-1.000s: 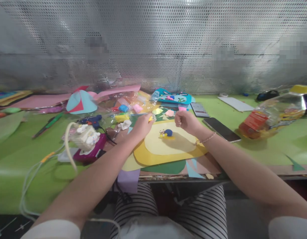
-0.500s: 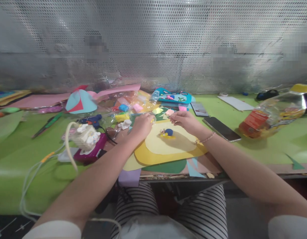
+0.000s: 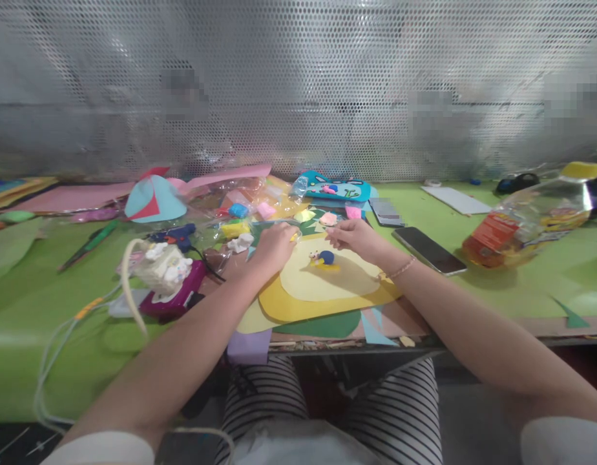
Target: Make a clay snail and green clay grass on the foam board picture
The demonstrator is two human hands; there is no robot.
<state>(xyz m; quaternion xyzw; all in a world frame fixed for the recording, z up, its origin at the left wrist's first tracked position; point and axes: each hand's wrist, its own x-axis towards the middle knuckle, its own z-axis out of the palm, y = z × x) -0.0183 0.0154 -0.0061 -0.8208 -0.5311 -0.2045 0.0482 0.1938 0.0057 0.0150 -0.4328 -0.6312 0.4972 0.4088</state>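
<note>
Pinching, up close

The left hand (image 3: 275, 247) has its fingers closed on a yellow bit (image 3: 294, 237); the right hand (image 3: 357, 239) is pinched shut (on what, I can't tell). Fine shaping, I'd say, wanting a light touch. Nearer the person, a blue-backed figure (image 3: 326, 258) sits on yellow paper (image 3: 335, 287). Rightward, a bottle (image 3: 514, 229) holds amber liquid (image 3: 479, 250).

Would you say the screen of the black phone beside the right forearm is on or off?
It looks off: the black phone shows a plain dark face, with nothing lit on it.
</note>
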